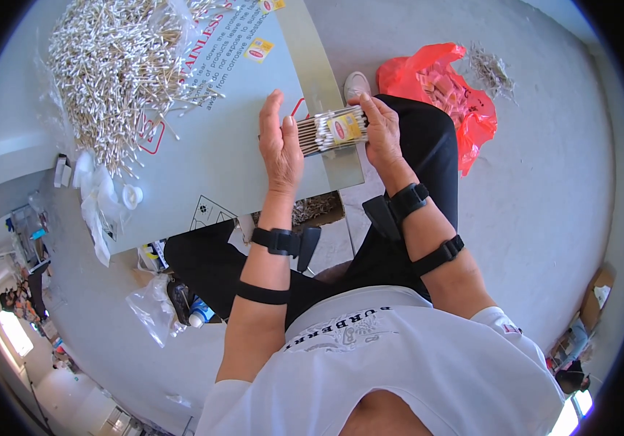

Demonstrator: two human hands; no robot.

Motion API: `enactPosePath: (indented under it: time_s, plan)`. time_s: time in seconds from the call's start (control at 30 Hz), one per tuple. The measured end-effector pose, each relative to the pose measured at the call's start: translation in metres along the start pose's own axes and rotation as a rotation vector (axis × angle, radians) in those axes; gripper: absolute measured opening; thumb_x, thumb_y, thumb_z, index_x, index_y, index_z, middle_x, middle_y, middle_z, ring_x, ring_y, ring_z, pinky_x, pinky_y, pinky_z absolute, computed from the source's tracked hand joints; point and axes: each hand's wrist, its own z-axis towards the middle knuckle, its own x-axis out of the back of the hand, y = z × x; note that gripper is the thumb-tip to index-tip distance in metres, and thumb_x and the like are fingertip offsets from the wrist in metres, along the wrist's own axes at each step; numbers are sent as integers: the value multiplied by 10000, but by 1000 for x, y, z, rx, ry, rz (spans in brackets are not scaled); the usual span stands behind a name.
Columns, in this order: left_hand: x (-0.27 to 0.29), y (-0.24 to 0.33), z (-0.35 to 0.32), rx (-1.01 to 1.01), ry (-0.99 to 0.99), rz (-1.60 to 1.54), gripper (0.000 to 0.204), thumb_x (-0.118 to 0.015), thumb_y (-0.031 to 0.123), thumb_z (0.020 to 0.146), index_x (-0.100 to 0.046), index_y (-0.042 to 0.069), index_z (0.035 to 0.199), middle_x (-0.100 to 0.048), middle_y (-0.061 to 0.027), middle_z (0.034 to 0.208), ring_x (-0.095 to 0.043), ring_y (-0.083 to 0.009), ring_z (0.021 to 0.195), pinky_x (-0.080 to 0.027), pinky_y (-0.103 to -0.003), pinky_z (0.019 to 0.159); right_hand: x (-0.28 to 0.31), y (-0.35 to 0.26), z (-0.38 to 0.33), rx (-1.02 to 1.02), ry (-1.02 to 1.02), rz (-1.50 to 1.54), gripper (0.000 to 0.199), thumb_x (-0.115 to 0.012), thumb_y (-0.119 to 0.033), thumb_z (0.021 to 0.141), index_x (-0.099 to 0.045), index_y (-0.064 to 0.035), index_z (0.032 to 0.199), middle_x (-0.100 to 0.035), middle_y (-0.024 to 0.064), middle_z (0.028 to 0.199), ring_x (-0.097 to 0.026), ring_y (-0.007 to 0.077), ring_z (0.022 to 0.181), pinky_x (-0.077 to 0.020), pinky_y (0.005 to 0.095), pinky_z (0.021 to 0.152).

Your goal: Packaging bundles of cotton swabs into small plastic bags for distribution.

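Note:
Between my hands lies a bundle of cotton swabs (309,138) with white tips and a small yellow-and-white label (345,128) at its right part. My right hand (383,131) grips the right end, thumb on top and fingers around the side. At the left end my left hand (281,149) stands on edge, its fingers stretched out and its palm facing the swab ends. Whether that palm touches them I cannot tell. Both hands are over the near right part of the table (203,163). A large heap of loose swabs (112,80) covers the far left.
Small yellow labels (259,50) lie on the tabletop. Crumpled clear plastic (101,196) hangs at the left edge. Right of my leg, a red plastic bag (472,109) of pink packets sits on the floor beside scattered swabs (492,69). An open box (326,211) stands beneath the table.

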Motion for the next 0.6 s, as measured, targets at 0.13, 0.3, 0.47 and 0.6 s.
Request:
enactPosePath:
  time_s: [0.13, 0.3, 0.47, 0.6]
  plan:
    - [-21, 14, -5, 107, 31, -274, 476, -386, 303, 1037, -401, 4, 1406, -434, -166, 1430, -405, -258, 1329, -306, -371, 1108, 4, 1, 1, 29, -30, -99, 313, -584, -290, 968, -672, 3, 906, -629, 22, 798, -582, 73, 706, -481, 208, 688]
    - [-37, 18, -2, 142, 40, -423, 491, -391, 319, 1035, -405, -19, 1390, -443, -189, 1414, -414, -279, 1321, -301, -387, 1113, 2, 0, -4, 160, -51, -227, 331, -559, -298, 980, -667, 7, 909, -635, 18, 795, -578, 66, 712, -465, 206, 669]
    - [-50, 16, 1, 188, 147, -712, 527, -383, 367, 1030, -412, -43, 1359, -434, -210, 1407, -412, -296, 1318, -286, -418, 1129, 3, 2, -4, 115, -81, -122, 322, -545, -302, 982, -654, -3, 928, -642, 30, 836, -597, 98, 748, -483, 242, 709]
    - [-48, 17, -11, 183, 167, -704, 573, -400, 383, 1022, -352, -49, 1395, -369, -218, 1454, -341, -304, 1370, -238, -429, 1151, 7, 4, 0, -159, 22, 306, 279, -575, -295, 960, -647, -27, 974, -643, 50, 902, -624, 153, 827, -507, 311, 771]
